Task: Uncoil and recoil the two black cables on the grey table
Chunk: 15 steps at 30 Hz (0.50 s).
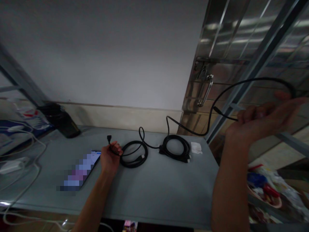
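Note:
My left hand point(111, 158) is just above the grey tabletop, with curled fingers closed on a black cable whose plug point(109, 138) sticks up past the hand. Beside those fingers lies a loose coil of black cable point(146, 154), with another plug resting across it. A second, thicker black coil point(187, 146) sits further right, with plug ends at its lower right. From there a length of cable point(208, 124) rises to my right hand point(263, 119), which is lifted past the table's right edge and closed on it. A short cable end hangs left of that hand.
A phone point(82, 170), its screen lit, lies left of my left forearm. Further left are a dark bottle point(62, 122) and white cords with an adapter point(14, 165). A white scrap point(196, 148) lies by the thicker coil. Metal posts and a steel door point(222, 29) stand right.

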### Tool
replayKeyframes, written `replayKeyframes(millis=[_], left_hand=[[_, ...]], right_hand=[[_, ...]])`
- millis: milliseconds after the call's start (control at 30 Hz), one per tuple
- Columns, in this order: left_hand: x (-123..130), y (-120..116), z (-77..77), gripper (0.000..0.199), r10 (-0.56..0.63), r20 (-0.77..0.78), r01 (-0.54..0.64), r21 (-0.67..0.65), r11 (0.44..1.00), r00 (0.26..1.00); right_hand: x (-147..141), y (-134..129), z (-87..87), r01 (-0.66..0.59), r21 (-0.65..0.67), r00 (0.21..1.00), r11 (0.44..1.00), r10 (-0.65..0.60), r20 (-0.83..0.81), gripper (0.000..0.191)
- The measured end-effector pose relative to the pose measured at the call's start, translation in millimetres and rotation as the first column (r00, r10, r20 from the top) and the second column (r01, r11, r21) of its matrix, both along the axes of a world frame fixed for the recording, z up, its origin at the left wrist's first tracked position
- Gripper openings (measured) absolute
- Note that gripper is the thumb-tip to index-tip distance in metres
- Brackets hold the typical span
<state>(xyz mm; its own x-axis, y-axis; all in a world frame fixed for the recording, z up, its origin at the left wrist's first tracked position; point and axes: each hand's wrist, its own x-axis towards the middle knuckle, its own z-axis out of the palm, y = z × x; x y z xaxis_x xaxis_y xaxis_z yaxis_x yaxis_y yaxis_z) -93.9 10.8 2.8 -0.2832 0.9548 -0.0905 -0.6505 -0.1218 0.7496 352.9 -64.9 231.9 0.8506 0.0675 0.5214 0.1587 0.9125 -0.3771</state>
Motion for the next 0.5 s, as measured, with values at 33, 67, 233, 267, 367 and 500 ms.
replayKeyframes(millis=[33,67,233,267,367,500], left_hand=[[0.3,0.1,-0.1,0.018,0.001,-0.004,-0.001,0.000,1.000,1.000],[0.5,0.3,-0.4,0.018,0.001,-0.009,-0.001,0.000,1.000,1.000],[3.4,2.2,-3.7,0.022,-0.017,-0.077,0.016,-0.002,1.000,0.997],[4.5,2.6,-4.6,0.023,-0.023,-0.099,0.023,-0.002,1.000,0.995],[9.0,3.3,-7.0,0.030,-0.049,-0.169,0.050,0.003,0.999,0.984],[12.9,2.5,-9.8,0.038,-0.067,-0.239,0.072,0.013,0.997,0.969]], right_hand=[[-3.3,-0.7,0.5,-0.002,-0.004,1.000,1.000,0.002,0.007,0.049],[-7.9,-1.4,1.3,-0.006,-0.014,1.000,1.000,0.007,0.021,0.048],[-56.9,6.0,1.7,-0.077,-0.049,0.986,0.996,0.084,0.145,0.038],[-71.8,10.0,-1.1,-0.120,-0.056,0.975,0.991,0.128,0.181,0.034],[-120.7,22.3,-18.7,-0.293,-0.236,0.855,0.927,0.364,0.369,0.031],[-180.4,33.2,-60.0,-0.128,-0.637,0.408,0.760,0.626,0.665,0.033]])
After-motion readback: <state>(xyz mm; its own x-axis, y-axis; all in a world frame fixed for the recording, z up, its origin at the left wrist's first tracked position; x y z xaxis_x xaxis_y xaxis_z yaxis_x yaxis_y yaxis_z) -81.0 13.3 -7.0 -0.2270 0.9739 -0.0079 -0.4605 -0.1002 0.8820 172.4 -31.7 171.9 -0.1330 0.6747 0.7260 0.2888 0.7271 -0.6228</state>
